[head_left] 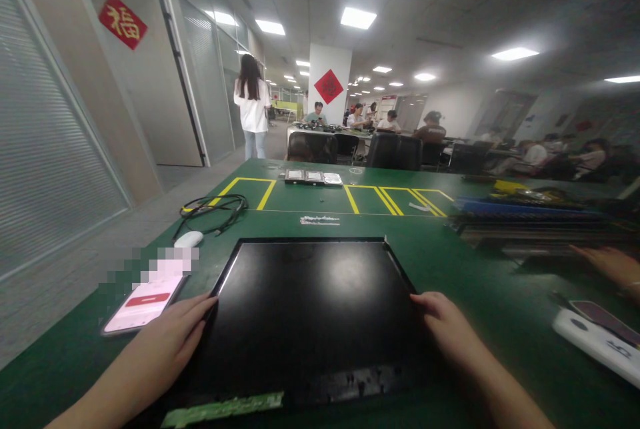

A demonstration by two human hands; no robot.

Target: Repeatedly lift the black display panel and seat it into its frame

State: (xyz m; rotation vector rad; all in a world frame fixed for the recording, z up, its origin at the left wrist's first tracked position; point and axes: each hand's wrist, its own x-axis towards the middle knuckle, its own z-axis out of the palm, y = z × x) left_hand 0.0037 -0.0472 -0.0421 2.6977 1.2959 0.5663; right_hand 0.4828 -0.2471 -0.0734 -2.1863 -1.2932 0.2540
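Note:
A flat black screen panel (320, 309) with a thin raised frame lies in front of me on the green table. A narrow green circuit board strip (225, 409) shows along its near edge. My left hand (183, 322) grips the panel's left edge, fingertips at the frame and thumb lower down. On the opposite edge, my right hand (437, 312) holds the frame in a pinch, its lower fingers partly hidden. Beside my left hand lies a phone (145, 305) with a lit pink screen.
A white mouse (189, 239) and a coiled black cable (220, 209) are at the left. Hard drives (313, 177) sit farther back. Blurred long strips (530, 215), a white device (597, 342) and another person's hand (613, 265) are at the right. The green table (285, 222) carries yellow tape.

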